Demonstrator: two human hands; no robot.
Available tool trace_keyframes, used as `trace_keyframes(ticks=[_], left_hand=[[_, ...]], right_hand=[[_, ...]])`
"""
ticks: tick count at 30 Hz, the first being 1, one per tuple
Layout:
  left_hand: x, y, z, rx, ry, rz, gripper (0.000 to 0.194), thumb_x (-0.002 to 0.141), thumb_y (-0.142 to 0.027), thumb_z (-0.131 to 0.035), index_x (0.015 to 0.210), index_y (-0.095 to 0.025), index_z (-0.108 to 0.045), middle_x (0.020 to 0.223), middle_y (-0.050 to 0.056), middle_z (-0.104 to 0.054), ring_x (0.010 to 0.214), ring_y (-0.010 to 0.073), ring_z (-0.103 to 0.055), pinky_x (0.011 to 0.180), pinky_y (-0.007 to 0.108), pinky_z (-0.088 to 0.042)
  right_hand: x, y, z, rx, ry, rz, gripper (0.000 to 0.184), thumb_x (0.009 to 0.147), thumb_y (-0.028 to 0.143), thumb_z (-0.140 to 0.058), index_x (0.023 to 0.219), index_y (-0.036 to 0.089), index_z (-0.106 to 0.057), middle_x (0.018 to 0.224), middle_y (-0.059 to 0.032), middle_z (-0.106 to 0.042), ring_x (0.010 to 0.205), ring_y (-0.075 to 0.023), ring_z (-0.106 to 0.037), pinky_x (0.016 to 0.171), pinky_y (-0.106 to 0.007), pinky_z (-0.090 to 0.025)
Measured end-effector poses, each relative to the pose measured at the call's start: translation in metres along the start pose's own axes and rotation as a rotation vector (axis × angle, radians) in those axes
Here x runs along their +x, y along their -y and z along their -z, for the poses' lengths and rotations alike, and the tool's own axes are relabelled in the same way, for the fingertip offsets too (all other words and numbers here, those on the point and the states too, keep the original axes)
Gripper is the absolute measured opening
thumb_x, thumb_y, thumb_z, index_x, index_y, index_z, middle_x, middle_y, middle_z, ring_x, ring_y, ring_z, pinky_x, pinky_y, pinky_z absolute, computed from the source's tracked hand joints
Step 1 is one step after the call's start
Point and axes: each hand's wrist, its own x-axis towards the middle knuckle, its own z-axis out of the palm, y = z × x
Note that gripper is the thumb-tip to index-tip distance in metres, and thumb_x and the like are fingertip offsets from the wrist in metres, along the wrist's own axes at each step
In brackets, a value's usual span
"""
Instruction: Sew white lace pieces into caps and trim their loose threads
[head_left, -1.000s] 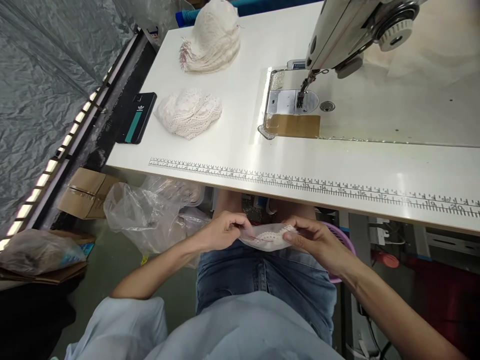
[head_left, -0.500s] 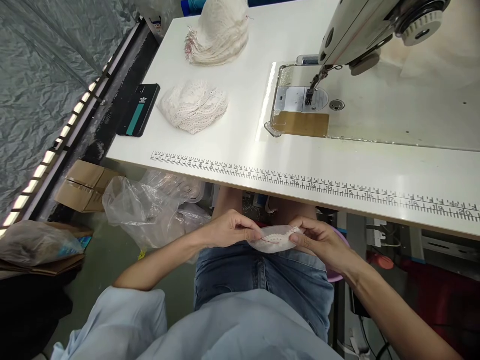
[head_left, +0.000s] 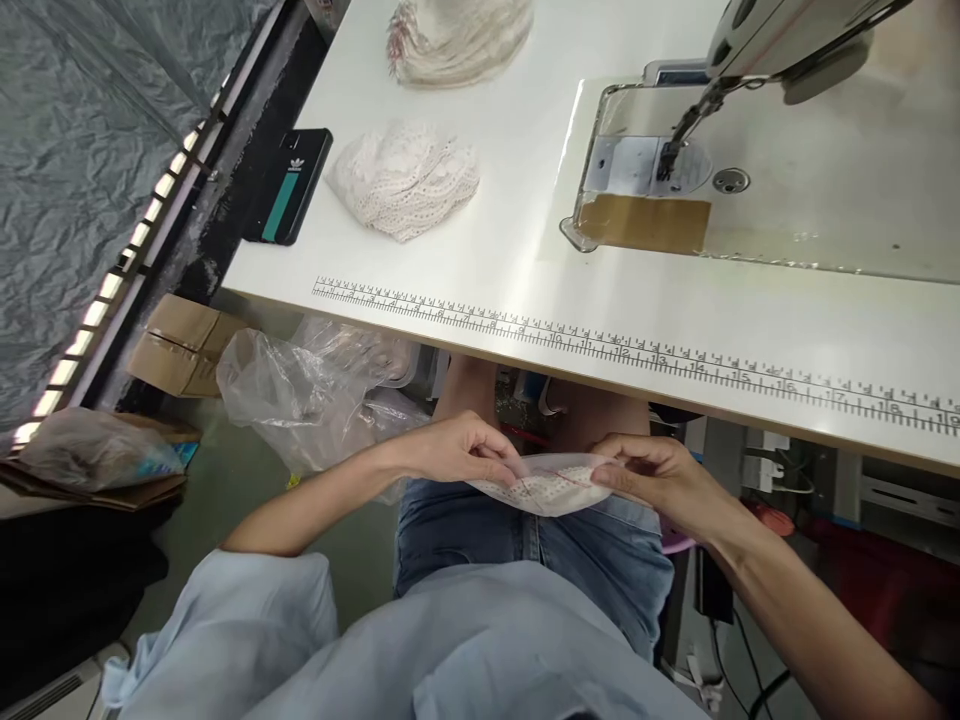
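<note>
Over my lap, below the table edge, both hands hold a small cup-shaped piece of sheer white fabric with lace (head_left: 555, 487). My left hand (head_left: 480, 452) pinches its left end, fingertips partly inside the fold. At the other end, the thumb and fingers of my right hand (head_left: 649, 470) grip the rim. A reddish thread or seam line shows on the lace. On the table lie a stack of white lace pieces (head_left: 409, 180) and, farther back, a stack of cream fabric cups (head_left: 465, 40) with reddish thread ends.
A sewing machine (head_left: 675, 150) stands on the white table (head_left: 510, 265), whose front edge carries a printed ruler (head_left: 555, 335). A dark phone (head_left: 291, 190) lies at the left edge. Below are a plastic bag (head_left: 292, 400) and a cardboard box (head_left: 184, 345).
My view has tilted down and shifted left, so the table things sit higher and farther right. The fabric piece is spread wider between my hands, showing more lace.
</note>
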Motion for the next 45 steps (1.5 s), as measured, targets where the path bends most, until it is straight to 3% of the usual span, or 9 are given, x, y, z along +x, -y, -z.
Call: trace_keyframes(ticks=[4,13,17,21,28,35,40,45], left_hand=[[0.002,0.0,0.001,0.05,0.031,-0.053,0.024,0.082,-0.027,-0.059,0.097,-0.012,-0.07,0.083,0.006,-0.072,0.07,0.0097,-0.063,0.061,0.014,-0.045],[0.004,0.007,0.006,0.039,0.103,-0.093,0.028,0.083,-0.027,-0.059,0.106,-0.014,-0.067,0.101,0.005,-0.069,0.09,0.0128,-0.063,0.077,0.016,-0.046],[0.013,0.007,0.0,0.032,0.042,-0.099,0.036,0.071,-0.03,-0.071,0.103,-0.014,-0.068,0.095,0.005,-0.071,0.087,0.0156,-0.064,0.075,0.019,-0.047],[0.02,0.004,-0.007,-0.08,0.013,-0.058,0.026,0.073,-0.028,-0.068,0.093,-0.012,-0.072,0.085,0.006,-0.072,0.078,0.0145,-0.065,0.071,0.02,-0.049],[0.014,0.002,-0.001,-0.043,0.046,-0.038,0.023,0.076,-0.028,-0.066,0.093,-0.014,-0.072,0.084,0.005,-0.073,0.076,0.0126,-0.065,0.07,0.019,-0.05],[0.007,0.007,0.002,-0.008,0.035,0.009,0.021,0.075,-0.026,-0.066,0.092,-0.014,-0.072,0.087,0.004,-0.072,0.077,0.0117,-0.064,0.069,0.018,-0.048],[0.011,-0.002,-0.005,-0.028,0.058,0.014,0.032,0.068,-0.032,-0.073,0.093,-0.013,-0.072,0.083,0.003,-0.072,0.071,0.0114,-0.062,0.064,0.017,-0.046],[0.016,-0.01,-0.017,-0.073,-0.031,0.056,0.026,0.067,-0.031,-0.073,0.083,-0.01,-0.073,0.072,0.004,-0.07,0.065,0.0112,-0.061,0.059,0.017,-0.044]], right_hand=[[-0.001,0.001,0.001,-0.015,-0.013,-0.018,0.019,0.068,0.04,-0.073,0.073,0.021,-0.07,0.07,-0.0015,-0.068,0.065,-0.0144,-0.06,0.062,-0.025,-0.05],[0.001,0.01,-0.005,-0.083,0.005,-0.034,0.027,0.068,0.045,-0.071,0.072,0.019,-0.07,0.07,-0.0028,-0.067,0.065,-0.016,-0.06,0.061,-0.027,-0.05],[0.004,0.016,-0.01,-0.134,0.028,0.003,0.029,0.068,0.047,-0.07,0.073,0.019,-0.07,0.069,-0.0034,-0.067,0.064,-0.0163,-0.059,0.058,-0.026,-0.047],[0.003,0.018,-0.01,-0.157,0.039,0.021,0.029,0.071,0.046,-0.068,0.075,0.018,-0.07,0.068,-0.0036,-0.066,0.063,-0.0153,-0.057,0.056,-0.025,-0.045],[0.001,0.015,-0.01,-0.133,0.158,0.041,0.024,0.069,0.037,-0.072,0.083,0.017,-0.068,0.076,-0.0024,-0.066,0.07,-0.0147,-0.059,0.063,-0.024,-0.046],[-0.002,0.017,-0.017,-0.177,0.157,0.086,0.023,0.073,0.039,-0.069,0.078,0.018,-0.065,0.075,-0.0008,-0.064,0.07,-0.0143,-0.056,0.064,-0.024,-0.044],[-0.002,0.017,-0.022,-0.21,0.16,0.07,0.027,0.073,0.044,-0.067,0.077,0.018,-0.063,0.071,-0.0005,-0.061,0.066,-0.0133,-0.053,0.059,-0.023,-0.041],[-0.001,0.017,-0.022,-0.161,0.169,0.064,0.024,0.074,0.041,-0.066,0.079,0.018,-0.062,0.068,0.001,-0.059,0.06,-0.0108,-0.05,0.054,-0.022,-0.039]])
